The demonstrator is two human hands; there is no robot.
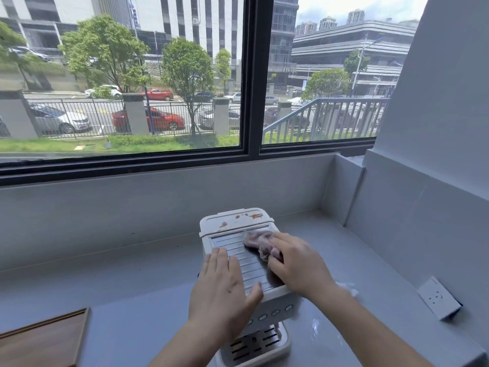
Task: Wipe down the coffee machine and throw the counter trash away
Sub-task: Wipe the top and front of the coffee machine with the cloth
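A white coffee machine (238, 221) stands on the grey counter (137, 300), seen from above, with a ribbed metal top plate and brown stains on its white back lid. My left hand (222, 284) lies flat on the left front of the top, fingers straight and thumb over the front edge. My right hand (296, 263) presses a crumpled pinkish cloth (260, 243) onto the right side of the metal plate, fingers curled over it. A crumpled white scrap (348, 287) lies on the counter just right of the machine, partly hidden by my right forearm.
A wooden board (45, 340) lies at the counter's front left. A white wall socket (439, 300) sits on the right wall. A large window (248, 75) runs behind the counter, and a grey backsplash ledge rises behind the machine.
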